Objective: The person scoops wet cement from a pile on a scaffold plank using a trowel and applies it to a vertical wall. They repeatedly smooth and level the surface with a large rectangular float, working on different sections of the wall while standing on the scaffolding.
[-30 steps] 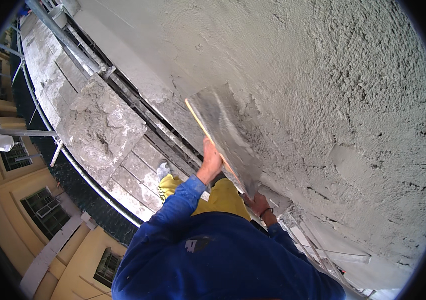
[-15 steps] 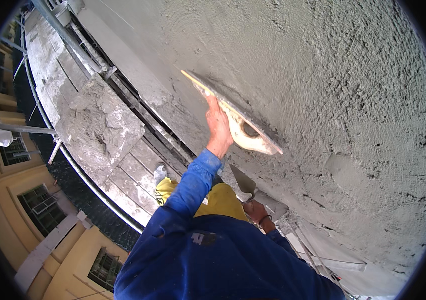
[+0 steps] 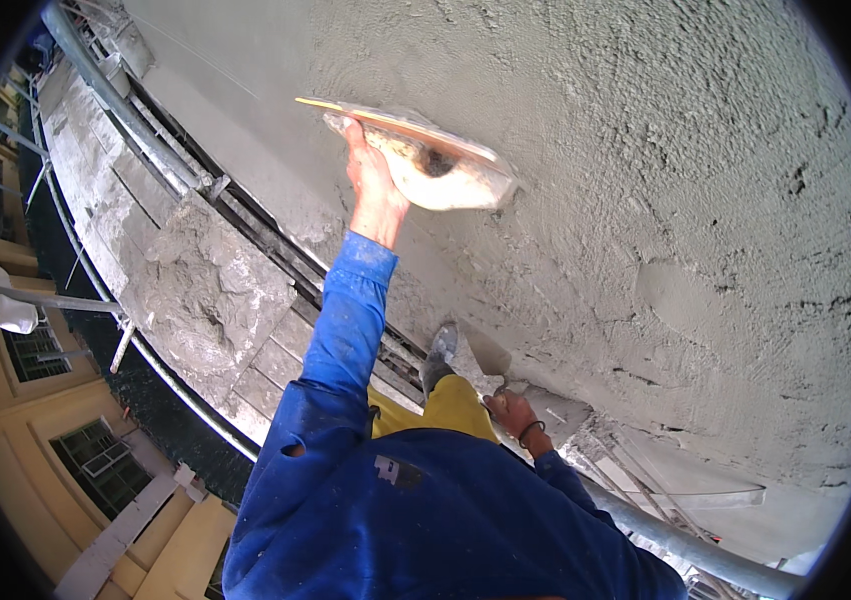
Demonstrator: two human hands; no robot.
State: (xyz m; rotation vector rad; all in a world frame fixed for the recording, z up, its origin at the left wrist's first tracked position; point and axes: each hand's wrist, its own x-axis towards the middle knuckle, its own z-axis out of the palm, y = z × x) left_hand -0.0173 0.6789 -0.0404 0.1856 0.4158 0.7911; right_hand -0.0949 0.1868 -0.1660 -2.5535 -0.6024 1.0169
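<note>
- I see the left hand [image 3: 374, 180] closed on the back of a plastering float [image 3: 451, 182], far in the scene, at the rough grey wall [image 3: 686, 170]; I cannot tell how fully its face touches.
- Nearer, I see the right hand [image 3: 513, 411] gripping a trowel [image 3: 486, 356], blade pointing far-left.
- Left: a mortar heap [image 3: 191, 285] on planks.

A cement-smeared plastering float [image 3: 446, 172], orange-yellow along one edge, with a dark hole in its handle, faces the wet grey plastered wall [image 3: 626, 170]; a grey-bladed trowel [image 3: 489, 354] hangs lower, near the wall.
</note>
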